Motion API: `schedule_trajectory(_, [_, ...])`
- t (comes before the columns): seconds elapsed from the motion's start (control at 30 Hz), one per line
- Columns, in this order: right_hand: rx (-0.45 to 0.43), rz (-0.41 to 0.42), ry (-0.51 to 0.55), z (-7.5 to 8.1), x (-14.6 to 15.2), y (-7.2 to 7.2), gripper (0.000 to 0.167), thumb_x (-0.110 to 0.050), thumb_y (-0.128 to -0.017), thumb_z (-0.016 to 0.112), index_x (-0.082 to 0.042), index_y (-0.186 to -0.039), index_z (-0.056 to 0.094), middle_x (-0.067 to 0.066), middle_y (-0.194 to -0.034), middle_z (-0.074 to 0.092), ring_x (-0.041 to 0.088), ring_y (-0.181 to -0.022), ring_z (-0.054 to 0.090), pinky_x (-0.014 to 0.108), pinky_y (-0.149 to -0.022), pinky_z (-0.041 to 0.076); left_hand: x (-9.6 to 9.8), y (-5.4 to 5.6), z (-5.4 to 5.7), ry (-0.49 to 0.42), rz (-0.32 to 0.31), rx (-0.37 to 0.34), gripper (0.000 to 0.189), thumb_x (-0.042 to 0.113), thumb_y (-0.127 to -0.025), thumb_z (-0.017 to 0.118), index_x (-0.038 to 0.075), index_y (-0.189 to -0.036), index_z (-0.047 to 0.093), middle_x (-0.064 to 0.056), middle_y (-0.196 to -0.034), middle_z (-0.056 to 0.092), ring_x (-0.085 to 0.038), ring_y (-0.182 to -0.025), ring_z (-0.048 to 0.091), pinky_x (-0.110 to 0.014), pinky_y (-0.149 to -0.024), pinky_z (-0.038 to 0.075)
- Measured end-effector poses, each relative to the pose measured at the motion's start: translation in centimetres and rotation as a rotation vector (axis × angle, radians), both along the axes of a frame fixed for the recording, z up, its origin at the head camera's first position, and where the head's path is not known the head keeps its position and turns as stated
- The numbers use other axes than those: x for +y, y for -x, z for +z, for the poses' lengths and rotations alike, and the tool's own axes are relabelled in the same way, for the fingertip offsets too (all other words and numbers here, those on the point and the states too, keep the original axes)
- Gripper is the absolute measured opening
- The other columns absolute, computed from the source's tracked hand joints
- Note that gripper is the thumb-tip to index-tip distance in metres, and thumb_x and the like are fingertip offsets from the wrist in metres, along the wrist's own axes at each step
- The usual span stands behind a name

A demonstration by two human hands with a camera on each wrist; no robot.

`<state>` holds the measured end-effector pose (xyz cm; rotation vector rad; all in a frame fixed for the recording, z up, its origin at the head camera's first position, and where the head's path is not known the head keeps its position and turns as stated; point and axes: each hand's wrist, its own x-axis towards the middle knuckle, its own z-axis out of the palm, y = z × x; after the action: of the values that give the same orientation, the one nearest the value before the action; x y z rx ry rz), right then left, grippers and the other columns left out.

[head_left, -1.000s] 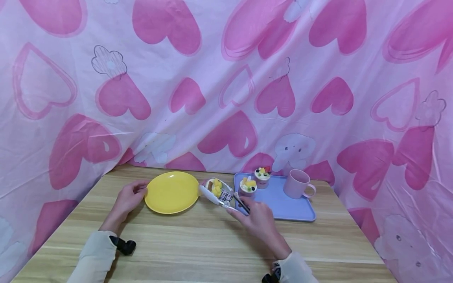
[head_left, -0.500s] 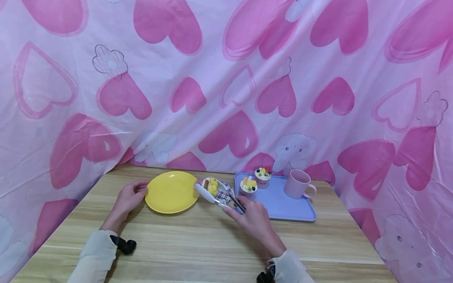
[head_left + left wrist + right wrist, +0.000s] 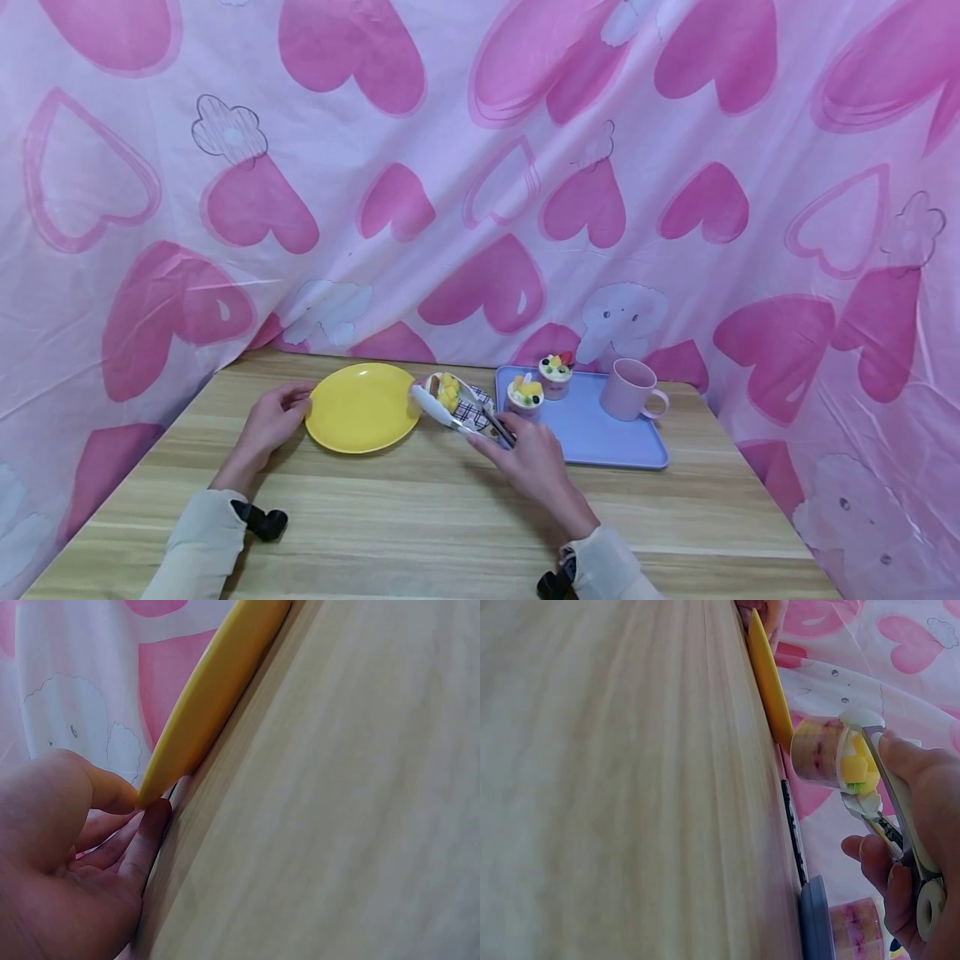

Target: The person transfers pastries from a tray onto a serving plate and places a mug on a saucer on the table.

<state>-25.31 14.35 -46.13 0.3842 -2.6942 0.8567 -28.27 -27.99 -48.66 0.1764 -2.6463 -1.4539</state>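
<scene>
My left hand [image 3: 276,421] pinches the left rim of a yellow plate [image 3: 363,408]; in the left wrist view, thumb and finger [image 3: 155,817] meet at the plate's edge. A pair of tongs with white tips [image 3: 435,410] is held in my right hand [image 3: 536,462]. Between the tips is a small clear dessert cup [image 3: 817,752] with layered filling, topped with yellow fruit cubes and a brown piece. The right wrist view shows this cup raised off the table, its base right by the plate's near rim.
A blue tray [image 3: 611,442] at the right bears a pink mug [image 3: 628,390] and two more dessert cups, one in front [image 3: 525,396] and one behind [image 3: 556,379]. A black-and-white plaid mat [image 3: 471,408] lies between plate and tray. A pink heart-printed curtain [image 3: 480,200] hangs behind the table.
My right hand has shifted a little left, bringing the tongs and dessert cup closer to the plate's right rim. The left hand and the plate have stayed in place.
</scene>
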Motion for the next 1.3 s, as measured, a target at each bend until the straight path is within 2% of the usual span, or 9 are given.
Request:
schedule_trajectory(0.33, [0.005,-0.015,0.012,-0.4,-0.6,0.7,0.070,-0.075,-0.087,0.076,-0.016,-0.124,0.080,0.000,-0.107,0.080,0.010,-0.080,0.060,0.023,-0.064,0.044,0.1,0.1,0.3,0.001,0.001,0.001,0.047,0.017,-0.111,0.054,-0.003,-0.153,0.056,-0.028,-0.150,0.060,-0.040,-0.133,0.059,-0.056,-0.114,0.053])
schedule_trajectory(0.53, [-0.007,0.003,0.036,-0.5,-1.2,0.7,0.074,-0.074,-0.088,0.076,-0.014,-0.131,0.079,0.005,-0.116,0.081,0.011,-0.083,0.062,0.024,-0.066,0.046,0.3,0.2,0.3,0.000,-0.001,0.005,0.046,0.016,-0.111,0.055,-0.003,-0.153,0.056,-0.028,-0.148,0.061,-0.039,-0.132,0.060,-0.055,-0.113,0.054])
schedule_trajectory(0.77, [-0.005,0.014,0.038,-0.4,-2.3,0.8,0.071,-0.072,-0.089,0.076,-0.015,-0.132,0.078,0.004,-0.112,0.081,0.012,-0.083,0.062,0.025,-0.068,0.047,0.3,0.3,0.2,0.015,0.003,0.022,0.046,0.015,-0.110,0.055,-0.005,-0.151,0.057,-0.029,-0.146,0.063,-0.040,-0.131,0.061,-0.054,-0.112,0.054])
schedule_trajectory(1.0, [-0.049,0.008,0.055,-0.3,-3.2,0.8,0.080,-0.076,-0.089,0.073,-0.015,-0.141,0.073,0.007,-0.122,0.080,0.013,-0.090,0.065,0.026,-0.074,0.052,0.2,0.2,0.2,0.014,0.002,0.021,0.046,0.015,-0.110,0.055,-0.004,-0.151,0.057,-0.028,-0.146,0.063,-0.039,-0.131,0.061,-0.051,-0.110,0.055])
schedule_trajectory(1.17, [-0.050,0.035,0.070,-0.2,-4.2,0.9,0.077,-0.072,-0.090,0.075,-0.015,-0.142,0.073,0.007,-0.116,0.080,0.013,-0.087,0.065,0.025,-0.070,0.052,0.0,0.1,0.1,0.015,0.001,0.029,0.045,0.015,-0.109,0.056,-0.003,-0.151,0.058,-0.028,-0.146,0.064,-0.038,-0.131,0.062,-0.048,-0.108,0.055])
schedule_trajectory(1.3, [-0.008,0.052,0.060,-0.3,-5.0,1.0,0.072,-0.069,-0.090,0.077,-0.016,-0.138,0.075,0.006,-0.113,0.081,0.012,-0.086,0.065,0.027,-0.070,0.053,0.0,0.1,0.0,0.018,0.000,0.025,0.046,0.015,-0.109,0.056,-0.004,-0.151,0.058,-0.028,-0.145,0.064,-0.038,-0.130,0.062,-0.046,-0.107,0.055])
